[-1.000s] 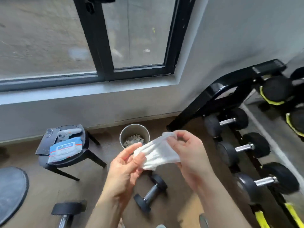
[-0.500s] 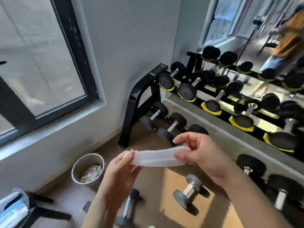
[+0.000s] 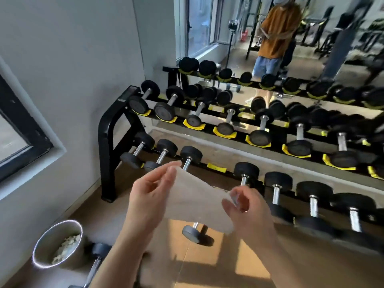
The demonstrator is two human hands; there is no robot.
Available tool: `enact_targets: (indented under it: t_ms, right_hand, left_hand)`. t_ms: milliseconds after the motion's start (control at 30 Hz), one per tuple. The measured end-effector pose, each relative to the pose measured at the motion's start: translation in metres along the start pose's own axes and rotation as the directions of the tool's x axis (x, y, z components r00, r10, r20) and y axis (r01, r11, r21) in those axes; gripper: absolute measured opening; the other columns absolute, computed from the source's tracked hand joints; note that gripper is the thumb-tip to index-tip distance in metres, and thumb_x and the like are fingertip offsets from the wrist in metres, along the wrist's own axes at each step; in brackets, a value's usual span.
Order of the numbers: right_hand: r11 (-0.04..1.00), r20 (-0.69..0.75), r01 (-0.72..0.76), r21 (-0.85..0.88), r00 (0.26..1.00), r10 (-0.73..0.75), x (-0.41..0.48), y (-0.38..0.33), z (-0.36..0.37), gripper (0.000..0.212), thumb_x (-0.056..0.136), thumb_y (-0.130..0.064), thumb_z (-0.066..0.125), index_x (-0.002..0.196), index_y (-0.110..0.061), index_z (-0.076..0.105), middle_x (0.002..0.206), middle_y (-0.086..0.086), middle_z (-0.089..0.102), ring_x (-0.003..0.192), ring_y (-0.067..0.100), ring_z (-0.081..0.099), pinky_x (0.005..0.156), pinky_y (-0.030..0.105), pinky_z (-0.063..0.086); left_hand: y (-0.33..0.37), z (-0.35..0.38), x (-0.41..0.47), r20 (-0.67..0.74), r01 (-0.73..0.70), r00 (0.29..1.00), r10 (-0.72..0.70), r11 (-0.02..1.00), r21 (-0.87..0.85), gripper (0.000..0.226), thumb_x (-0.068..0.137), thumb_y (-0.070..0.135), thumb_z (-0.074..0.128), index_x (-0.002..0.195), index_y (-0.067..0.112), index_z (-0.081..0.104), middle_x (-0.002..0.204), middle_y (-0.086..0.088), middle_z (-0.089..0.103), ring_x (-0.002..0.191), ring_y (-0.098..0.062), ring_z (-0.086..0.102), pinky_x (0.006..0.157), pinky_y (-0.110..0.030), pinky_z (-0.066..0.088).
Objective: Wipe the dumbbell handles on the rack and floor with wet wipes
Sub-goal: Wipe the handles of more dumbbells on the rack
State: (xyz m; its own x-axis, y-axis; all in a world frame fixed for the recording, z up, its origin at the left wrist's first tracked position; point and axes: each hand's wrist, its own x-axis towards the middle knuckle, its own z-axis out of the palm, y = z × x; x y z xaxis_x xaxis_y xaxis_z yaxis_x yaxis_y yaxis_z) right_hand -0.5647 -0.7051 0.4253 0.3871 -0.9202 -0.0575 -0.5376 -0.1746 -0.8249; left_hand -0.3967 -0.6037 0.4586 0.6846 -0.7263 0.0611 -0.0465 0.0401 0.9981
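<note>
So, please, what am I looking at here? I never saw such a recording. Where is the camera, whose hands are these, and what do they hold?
There is no machine here. One camera sits on a person's head and looks forward and down, so you see that person's own arms. The left hand and the right hand each pinch an edge of a wet wipe, spread open between them. Behind it stands a dumbbell rack against a mirror. On the floor are a loose dumbbell and a metal bin with crumpled white material inside.
</note>
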Motion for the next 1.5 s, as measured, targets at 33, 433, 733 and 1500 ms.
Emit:
enact_targets:
  t_ms: [33, 433, 733, 1500]
  right_hand:
    - [0.95, 0.136, -0.218, 0.223, 0.972, 0.191, 0.004, 0.006, -0.019, 0.013, 0.088, -0.022, 0.068, 0.099, -0.021, 0.061, 0.098, -0.001, 0.056, 0.086, 0.01, 0.054, 0.069, 0.02, 0.041]
    - [0.453, 0.453, -0.597, 0.662, 0.801, 0.392, 0.088, 0.174, -0.236, 0.046, 0.069, -0.034, 0.069, 0.103, -0.004, 0.067, 0.088, 0.015, 0.071, 0.078, 0.026, 0.066, 0.064, 0.033, 0.048]
    - [0.925, 0.462, -0.144, 0.35, 0.886, -0.037, 0.176, 0.22, -0.323, 0.058, 0.082, -0.03, 0.076, 0.132, -0.04, 0.05, 0.123, -0.023, 0.06, 0.118, -0.005, 0.052, 0.099, 0.025, 0.046]
    - [0.746, 0.014, -0.288, 0.6, 0.937, 0.35, 0.525, 0.293, -0.388, 0.015, 0.091, -0.021, 0.061, 0.105, -0.025, 0.061, 0.092, 0.004, 0.071, 0.083, 0.018, 0.07, 0.077, 0.033, 0.056]
  left_hand:
    - [0.005, 0.018, 0.001, 0.037, -0.048, 0.998, 0.045, 0.996, 0.072, 0.019, 0.093, 0.036, 0.056, 0.1, 0.035, 0.074, 0.064, 0.002, 0.056, 0.058, -0.012, 0.047, 0.053, -0.022, 0.038]
    - [0.009, 0.309, 0.024, 0.48, -0.6, 0.794, 0.373, 0.606, 0.523, 0.038, 0.089, 0.059, 0.035, 0.118, 0.048, 0.058, 0.052, 0.019, 0.054, 0.054, -0.003, 0.057, 0.044, -0.014, 0.044]
    - [0.003, 0.459, 0.059, 0.745, -0.483, 0.654, 0.132, 0.831, 0.277, 0.021, 0.094, 0.039, 0.054, 0.107, 0.046, 0.069, 0.054, 0.013, 0.052, 0.052, -0.002, 0.043, 0.053, -0.011, 0.03]
    - [-0.154, 0.701, 0.319, 0.429, 0.404, 0.783, -0.45, 0.893, 0.199, 0.009, 0.095, 0.029, 0.059, 0.089, 0.025, 0.065, 0.077, -0.001, 0.063, 0.068, -0.013, 0.057, 0.059, -0.023, 0.046]
